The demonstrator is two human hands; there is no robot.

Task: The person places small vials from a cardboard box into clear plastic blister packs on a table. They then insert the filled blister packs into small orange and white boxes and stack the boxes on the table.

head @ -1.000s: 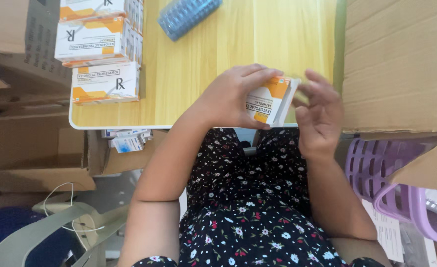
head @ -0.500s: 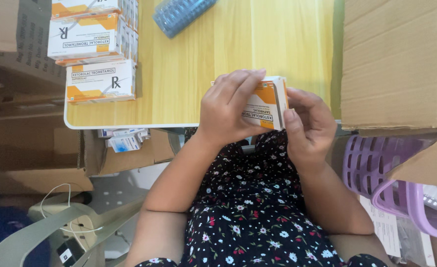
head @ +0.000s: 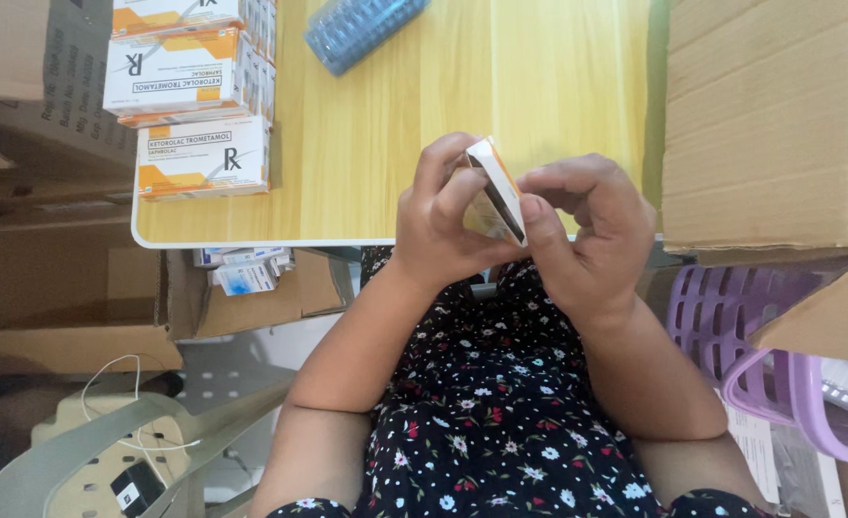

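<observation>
The left hand (head: 438, 225) and right hand (head: 587, 235) both clamp their fingers on a small white-and-orange carton (head: 494, 192), held edge-on between the fingertips above the yellow table (head: 395, 144). The grip looks thin — a slip of the right thumb could likely drop the carton onto the floral lap (head: 510, 422) below the fingers, or crush a flap.

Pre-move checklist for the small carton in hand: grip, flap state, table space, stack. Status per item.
1. Both hands on the small carton: ok. Left hand wraps it from one side, right hand pinches the other.
2. Carton held clear of the table: ok, it is raised near the front edge.
3. End flap open or shut: cannot tell, the fingers cover the ends.
4. Bare table surface ahead of the hands: ok, open yellow wood between the stacked cartons and the large cardboard box.
5. Stacked cartons steady: ok, lying flat and squared up at the table's left.
6. Blue blister roll out of the way: ok, at the far edge.
</observation>
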